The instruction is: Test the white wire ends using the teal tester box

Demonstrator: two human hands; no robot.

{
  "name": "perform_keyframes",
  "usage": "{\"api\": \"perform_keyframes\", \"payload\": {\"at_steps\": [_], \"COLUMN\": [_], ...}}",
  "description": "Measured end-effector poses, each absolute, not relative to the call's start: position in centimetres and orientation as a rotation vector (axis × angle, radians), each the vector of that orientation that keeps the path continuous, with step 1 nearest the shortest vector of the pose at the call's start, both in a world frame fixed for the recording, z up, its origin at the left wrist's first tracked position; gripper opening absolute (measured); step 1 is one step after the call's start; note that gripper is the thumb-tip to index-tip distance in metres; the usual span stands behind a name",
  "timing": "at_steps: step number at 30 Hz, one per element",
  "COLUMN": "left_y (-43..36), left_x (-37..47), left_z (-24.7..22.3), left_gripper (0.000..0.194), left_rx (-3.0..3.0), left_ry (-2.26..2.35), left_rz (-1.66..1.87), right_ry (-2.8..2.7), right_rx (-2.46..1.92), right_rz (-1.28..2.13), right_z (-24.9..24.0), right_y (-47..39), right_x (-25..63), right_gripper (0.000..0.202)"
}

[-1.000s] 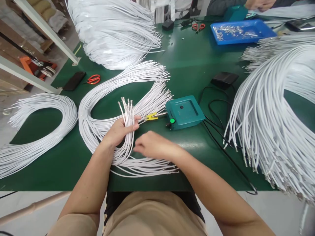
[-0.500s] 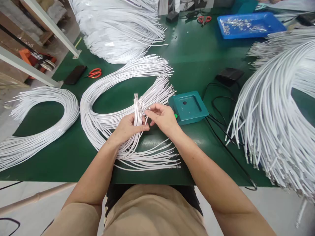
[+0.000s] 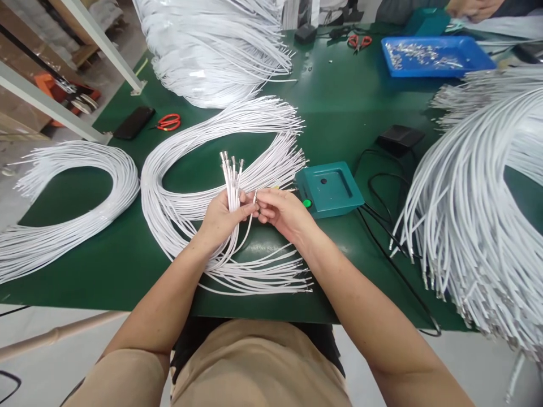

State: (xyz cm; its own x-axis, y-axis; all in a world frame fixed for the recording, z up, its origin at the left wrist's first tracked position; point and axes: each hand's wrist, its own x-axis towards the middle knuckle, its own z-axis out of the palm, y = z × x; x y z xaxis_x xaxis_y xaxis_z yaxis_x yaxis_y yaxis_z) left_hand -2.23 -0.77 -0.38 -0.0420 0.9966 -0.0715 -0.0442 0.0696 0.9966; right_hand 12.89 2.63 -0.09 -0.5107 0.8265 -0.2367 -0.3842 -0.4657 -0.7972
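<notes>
1. I see only a sliver of something yellow (image 3: pixel 275 187) behind my right hand (image 3: pixel 282 210); the wire heap (image 3: pixel 475 220) runs out of view at right.
2. My right hand pinches one wire (image 3: pixel 250 223), fingertips partly hidden.
3. My left hand (image 3: pixel 220 220) grips a bunch of white wires (image 3: pixel 231 189), tips up, above the table (image 3: pixel 139 271).
4. The teal box (image 3: pixel 339 212) sits beside my right hand.

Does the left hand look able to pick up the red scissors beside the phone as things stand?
Probably not while it is full: the left hand grips the bundle. Otherwise the way over the coil looks free, and nothing covers the scissors.
</notes>
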Motion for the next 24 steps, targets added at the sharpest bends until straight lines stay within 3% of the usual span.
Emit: {"api": "perform_keyframes", "payload": {"at_steps": [8, 17, 24], "left_y": [-1.12, -1.18, -1.18], "left_x": [-1.95, -2.13, -2.32], "left_z": [-0.35, 0.06, -0.07], "left_gripper": [0.028, 0.030, 0.029], "left_rx": [1.189, 1.179, 1.203], "left_ry": [1.207, 1.166, 1.205], "left_rz": [1.072, 1.156, 1.194], "right_ry": [-0.971, -0.887, -0.891], "right_rx": [-0.823, -0.751, -0.766], "right_rz": [1.871, 2.030, 1.990], "right_z": [0.23, 0.00, 0.03], "right_y": [2.62, 2.63, 2.56], "right_x": [12.90, 13.06, 13.19], "right_gripper": [0.022, 0.036, 0.028]}}
